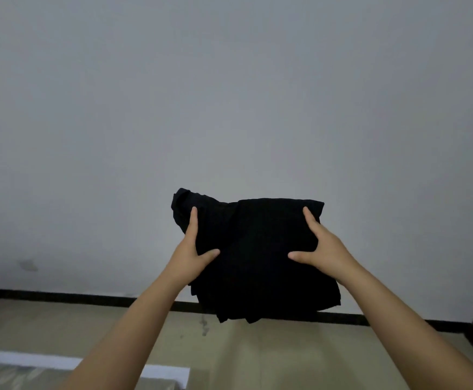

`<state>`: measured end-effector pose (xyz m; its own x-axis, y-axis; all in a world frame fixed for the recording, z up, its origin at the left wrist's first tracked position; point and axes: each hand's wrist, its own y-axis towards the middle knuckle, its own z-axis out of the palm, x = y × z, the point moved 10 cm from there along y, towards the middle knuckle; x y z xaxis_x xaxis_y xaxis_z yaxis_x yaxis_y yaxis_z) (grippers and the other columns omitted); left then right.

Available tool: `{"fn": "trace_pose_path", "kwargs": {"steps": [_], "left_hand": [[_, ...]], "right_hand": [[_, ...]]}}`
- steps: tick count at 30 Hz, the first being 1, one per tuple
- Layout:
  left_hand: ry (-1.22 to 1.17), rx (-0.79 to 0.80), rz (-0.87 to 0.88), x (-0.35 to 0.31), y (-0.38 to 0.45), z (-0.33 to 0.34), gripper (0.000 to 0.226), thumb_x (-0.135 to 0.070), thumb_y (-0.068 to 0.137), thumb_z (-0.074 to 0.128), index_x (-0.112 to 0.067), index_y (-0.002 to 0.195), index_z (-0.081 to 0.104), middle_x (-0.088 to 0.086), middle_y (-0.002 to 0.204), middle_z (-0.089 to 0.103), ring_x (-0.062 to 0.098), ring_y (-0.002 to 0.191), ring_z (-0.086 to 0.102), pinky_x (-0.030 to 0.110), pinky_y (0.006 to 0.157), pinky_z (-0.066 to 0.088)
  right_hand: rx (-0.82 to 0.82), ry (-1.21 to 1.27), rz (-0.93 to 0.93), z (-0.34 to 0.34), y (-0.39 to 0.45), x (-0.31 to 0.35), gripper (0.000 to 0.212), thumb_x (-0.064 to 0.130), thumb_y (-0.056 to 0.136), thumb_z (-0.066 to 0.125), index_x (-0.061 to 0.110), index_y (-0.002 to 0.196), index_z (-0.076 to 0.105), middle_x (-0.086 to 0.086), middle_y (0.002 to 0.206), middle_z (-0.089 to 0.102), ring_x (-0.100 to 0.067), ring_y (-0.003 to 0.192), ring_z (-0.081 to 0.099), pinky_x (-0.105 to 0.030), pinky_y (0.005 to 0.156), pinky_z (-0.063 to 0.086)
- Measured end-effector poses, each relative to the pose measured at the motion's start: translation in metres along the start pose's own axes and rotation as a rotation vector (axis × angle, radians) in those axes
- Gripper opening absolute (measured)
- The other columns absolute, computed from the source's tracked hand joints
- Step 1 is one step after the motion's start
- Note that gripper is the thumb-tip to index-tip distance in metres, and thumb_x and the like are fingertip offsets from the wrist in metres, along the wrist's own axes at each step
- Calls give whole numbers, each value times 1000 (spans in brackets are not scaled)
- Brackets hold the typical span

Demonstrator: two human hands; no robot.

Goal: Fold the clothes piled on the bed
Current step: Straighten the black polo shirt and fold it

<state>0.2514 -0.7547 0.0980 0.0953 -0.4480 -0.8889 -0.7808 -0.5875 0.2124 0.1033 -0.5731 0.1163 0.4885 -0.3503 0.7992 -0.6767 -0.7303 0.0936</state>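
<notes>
One black garment (255, 257) looks already folded, gripped between the left hand (193, 249) and right hand (322, 246) at its sides; any remaining pile is out of view.

dim, flat light; black garment (255, 257) lost in shadow, no detail; soft focus, wide-angle bending at edges.

Grey wall (229, 80), black skirting (60, 296), beige floor (257, 356).
</notes>
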Motion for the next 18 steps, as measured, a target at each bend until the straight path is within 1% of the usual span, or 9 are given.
{"fn": "trace_pose_path", "kwargs": {"steps": [5, 10, 14, 18], "left_hand": [[-1, -112, 0, 26, 104, -11, 95, -5, 86, 59, -38, 142, -10, -17, 128, 27, 5, 123, 32, 26, 106, 27], [9, -321, -77, 55, 185, -61, 95, -4, 86, 60, -36, 143, -9, -18, 128, 26, 1, 118, 31, 22, 102, 28], [52, -547, -167, 89, 206, -132, 96, -4, 85, 60, -37, 143, -8, -18, 129, 26, 2, 120, 32, 22, 102, 28], [101, -743, -247, 128, 197, -213, 97, -4, 85, 62, -38, 143, -8, -18, 130, 26, 3, 120, 32, 23, 103, 30]], "right_hand": [[66, 4, -92, 5, 131, -5, 98, 14, 78, 72, 32, 146, 4, 5, 146, 33, -13, 131, 37, -19, 100, 28], [228, -8, -245, 40, 271, 32, 97, 14, 78, 71, 31, 146, 5, 5, 147, 31, -14, 131, 37, -19, 100, 29], [387, 8, -385, 109, 355, 83, 97, 15, 78, 71, 30, 146, 3, 5, 148, 30, -14, 133, 35, -18, 101, 28], [558, 18, -527, 205, 402, 143, 98, 17, 78, 71, 29, 146, 1, 4, 148, 30, -15, 133, 34, -21, 103, 29]]}}
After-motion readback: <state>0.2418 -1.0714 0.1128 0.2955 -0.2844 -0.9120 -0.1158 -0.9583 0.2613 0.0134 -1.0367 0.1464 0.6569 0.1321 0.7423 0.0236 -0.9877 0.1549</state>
